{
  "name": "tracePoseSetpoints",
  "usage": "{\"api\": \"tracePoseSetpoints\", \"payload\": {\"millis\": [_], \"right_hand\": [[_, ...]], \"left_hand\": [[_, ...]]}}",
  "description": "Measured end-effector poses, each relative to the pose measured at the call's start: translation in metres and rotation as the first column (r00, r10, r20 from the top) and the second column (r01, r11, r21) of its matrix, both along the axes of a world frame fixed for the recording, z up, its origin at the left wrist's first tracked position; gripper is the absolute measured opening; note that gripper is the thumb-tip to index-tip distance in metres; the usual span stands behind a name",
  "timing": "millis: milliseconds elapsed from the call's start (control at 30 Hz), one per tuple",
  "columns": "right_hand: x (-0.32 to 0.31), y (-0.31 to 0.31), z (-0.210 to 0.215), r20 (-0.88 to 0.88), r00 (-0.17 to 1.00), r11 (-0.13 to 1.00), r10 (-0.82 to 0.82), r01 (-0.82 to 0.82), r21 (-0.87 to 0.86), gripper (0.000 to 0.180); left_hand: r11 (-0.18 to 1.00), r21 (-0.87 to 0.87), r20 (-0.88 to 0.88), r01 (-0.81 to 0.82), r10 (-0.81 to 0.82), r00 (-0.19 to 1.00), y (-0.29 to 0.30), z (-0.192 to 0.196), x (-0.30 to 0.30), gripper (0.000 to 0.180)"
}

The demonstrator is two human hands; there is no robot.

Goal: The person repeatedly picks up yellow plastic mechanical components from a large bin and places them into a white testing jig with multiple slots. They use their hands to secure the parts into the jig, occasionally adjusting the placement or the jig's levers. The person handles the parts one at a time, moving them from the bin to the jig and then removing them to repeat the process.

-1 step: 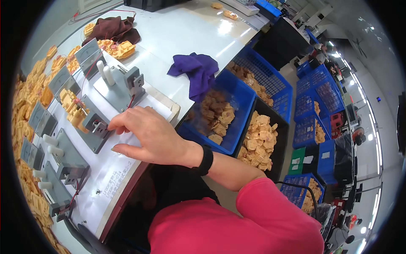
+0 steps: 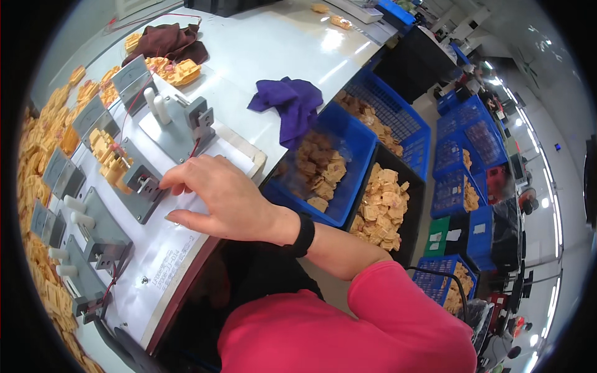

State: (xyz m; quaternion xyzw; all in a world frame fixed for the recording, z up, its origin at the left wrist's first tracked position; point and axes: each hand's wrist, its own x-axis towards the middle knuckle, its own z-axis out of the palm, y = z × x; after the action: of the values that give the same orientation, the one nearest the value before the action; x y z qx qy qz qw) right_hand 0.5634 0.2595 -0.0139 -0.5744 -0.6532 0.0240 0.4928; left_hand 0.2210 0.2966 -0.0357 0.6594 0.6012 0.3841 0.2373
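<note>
My right hand (image 2: 227, 196) reaches in from the right, palm down, a black band on its wrist. Its curled fingertips are at the front end of a grey fixture (image 2: 140, 180), by a small metal block (image 2: 148, 185), and seem to touch it. The thumb stands apart below, over the white board (image 2: 168, 255), and nothing shows between thumb and fingers. A yellow moulded part (image 2: 109, 155) sits on this fixture. Similar fixtures with white posts stand on either side: one farther off (image 2: 171, 124) and one nearer (image 2: 96, 221). Meters with slanted faces (image 2: 94, 119) stand behind them. My left hand is out of view.
Heaps of yellow parts (image 2: 40, 168) line the left. A purple cloth (image 2: 289, 105) and a brown cloth (image 2: 166, 45) lie on the table (image 2: 249, 43). At right stand a blue bin (image 2: 357, 186), a black bin (image 2: 407, 242) and a blue crate (image 2: 413, 133) holding yellow parts. Red wires run among the fixtures.
</note>
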Motion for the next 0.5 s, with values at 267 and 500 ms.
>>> {"api": "tracePoseSetpoints", "payload": {"millis": [267,500], "right_hand": [[-0.003,-0.001,0.005,-0.141,0.989,0.992,0.039,-0.055,-0.112,0.059],[-0.002,-0.002,0.012,-0.281,0.958,0.980,0.057,-0.108,-0.169,0.060]], "left_hand": [[0.996,-0.038,-0.003,0.075,-0.075,0.997,0.002,0.001,0.002,0.050],[0.997,-0.035,0.066,0.065,-0.063,0.996,-0.008,0.004,0.006,0.051]]}}
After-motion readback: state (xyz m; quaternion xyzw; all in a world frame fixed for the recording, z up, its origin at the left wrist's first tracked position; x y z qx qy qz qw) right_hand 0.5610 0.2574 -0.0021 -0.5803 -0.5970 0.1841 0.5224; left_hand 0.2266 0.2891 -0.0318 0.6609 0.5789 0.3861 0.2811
